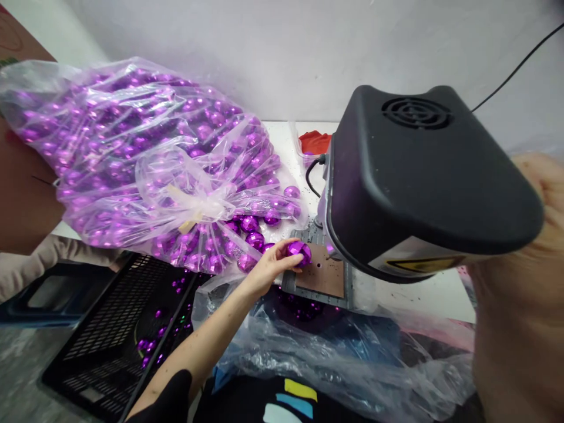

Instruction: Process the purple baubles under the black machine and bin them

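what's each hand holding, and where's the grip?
Left hand pinches a purple ball by its sides with the fingertips, over the brown plate under the machine. Right hand is blurred at the edge; its hold cannot be told.

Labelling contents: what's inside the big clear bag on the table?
The bag is packed with shiny purple balls, some spilling from its open end near the left hand, which holds one ball. The plastic's folds hide the deeper layers.

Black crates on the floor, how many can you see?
2. One slatted black crate sits left of the left hand, with a few purple balls inside. A second dark crate lies farther left, partly cut off. Others may be hidden.
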{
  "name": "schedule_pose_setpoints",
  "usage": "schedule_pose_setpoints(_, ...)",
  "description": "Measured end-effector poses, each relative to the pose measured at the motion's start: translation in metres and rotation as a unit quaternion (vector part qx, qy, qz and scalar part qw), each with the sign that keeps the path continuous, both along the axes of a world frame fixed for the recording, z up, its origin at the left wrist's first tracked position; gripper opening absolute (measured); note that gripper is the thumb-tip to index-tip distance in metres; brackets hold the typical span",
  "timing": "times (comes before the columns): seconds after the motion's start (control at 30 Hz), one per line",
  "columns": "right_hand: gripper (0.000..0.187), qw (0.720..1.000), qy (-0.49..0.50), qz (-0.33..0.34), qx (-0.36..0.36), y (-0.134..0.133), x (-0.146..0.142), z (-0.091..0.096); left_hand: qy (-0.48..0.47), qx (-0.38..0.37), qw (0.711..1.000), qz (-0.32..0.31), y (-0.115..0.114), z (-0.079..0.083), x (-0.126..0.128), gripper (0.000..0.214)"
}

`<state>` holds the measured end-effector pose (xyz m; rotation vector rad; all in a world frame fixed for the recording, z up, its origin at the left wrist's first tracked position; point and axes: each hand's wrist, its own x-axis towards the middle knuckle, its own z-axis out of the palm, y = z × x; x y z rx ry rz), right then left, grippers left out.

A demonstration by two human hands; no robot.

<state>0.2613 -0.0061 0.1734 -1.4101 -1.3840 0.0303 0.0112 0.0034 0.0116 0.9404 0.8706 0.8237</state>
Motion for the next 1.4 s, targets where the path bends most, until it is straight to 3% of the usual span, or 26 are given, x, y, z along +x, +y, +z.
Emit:
schedule_pose_setpoints(0.1,0.03,0.999,0.04,0.008,0.017,0.002,-0.004,0.001,0.124,0.133,0.983,0.014,-0.006,-0.012,0.012,0.054)
schedule_pose_setpoints(0.23,0.032,0.999,0.037,0.015,0.02,0.002,-0.004,0.001,0.25,0.291,0.923,-0.003,-0.012,-0.02,0.023,0.049)
schedule_pose_setpoints(0.4,0.025,0.999,0.03,0.023,0.011,0.0,-0.001,0.001,0.301,0.41,0.86,-0.043,-0.014,-0.025,0.035,0.04)
schedule_pose_setpoints(0.53,0.028,0.999,0.026,0.031,0.005,0.0,-0.001,0.003,0.347,0.446,0.824,-0.044,-0.015,-0.025,0.043,0.04)
schedule_pose_setpoints(0.73,0.028,0.999,0.033,0.029,0.006,0.002,-0.002,0.002,0.336,0.442,0.829,-0.06,-0.015,-0.026,0.043,0.042)
schedule_pose_setpoints(0.93,0.02,0.999,0.022,0.026,0.011,0.001,0.001,-0.001,0.337,0.399,0.853,-0.008,-0.018,-0.03,0.05,0.046)
schedule_pose_setpoints(1.03,0.028,0.999,0.027,0.027,-0.004,-0.003,0.002,0.001,0.341,0.402,0.85,0.001,-0.018,-0.031,0.053,0.049)
schedule_pose_setpoints(1.27,0.036,0.998,0.045,0.016,-0.044,-0.005,-0.001,0.009,0.311,0.373,0.874,0.017,-0.017,-0.029,0.052,0.041)
schedule_pose_setpoints(1.4,0.036,1.0,-0.028,-0.013,0.008,-0.021,-0.005,0.002,0.315,0.377,0.871,0.022,-0.016,-0.032,0.053,0.038)
